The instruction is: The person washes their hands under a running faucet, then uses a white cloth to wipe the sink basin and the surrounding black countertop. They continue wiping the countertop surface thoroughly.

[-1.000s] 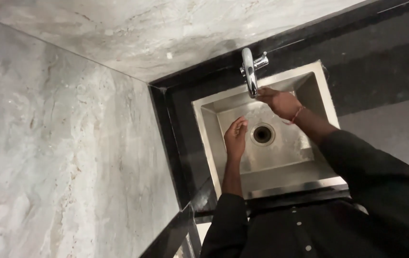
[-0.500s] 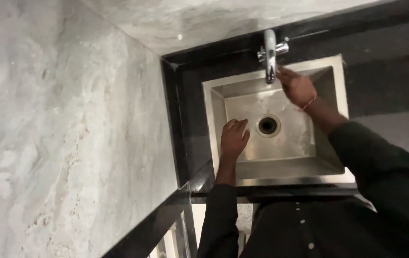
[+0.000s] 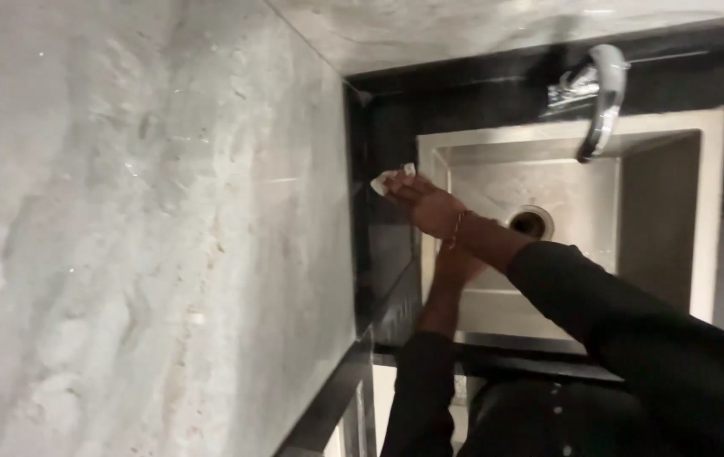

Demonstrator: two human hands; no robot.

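Note:
My right hand [image 3: 428, 206] reaches across to the left rim of a steel sink [image 3: 497, 135]. Its fingertips pinch a small white piece [image 3: 391, 178] lying on the black counter [image 3: 381, 127] beside the rim. A thin band circles that wrist. My left hand [image 3: 457, 264] rests at the sink's left wall, mostly hidden under my right forearm, so its fingers do not show. Both arms wear black sleeves. A chrome tap [image 3: 601, 100] curves over the basin from the back edge, well right of both hands.
A round drain [image 3: 531, 222] sits in the basin floor just past my right wrist. A grey marble wall [image 3: 150, 220] fills the left side and meets the black counter. The counter's front edge [image 3: 328, 406] runs down at the bottom left.
My right hand has left the tap and swung across to the sink's left rim, onto the white piece. My left hand now lies beneath that forearm. The view has moved closer.

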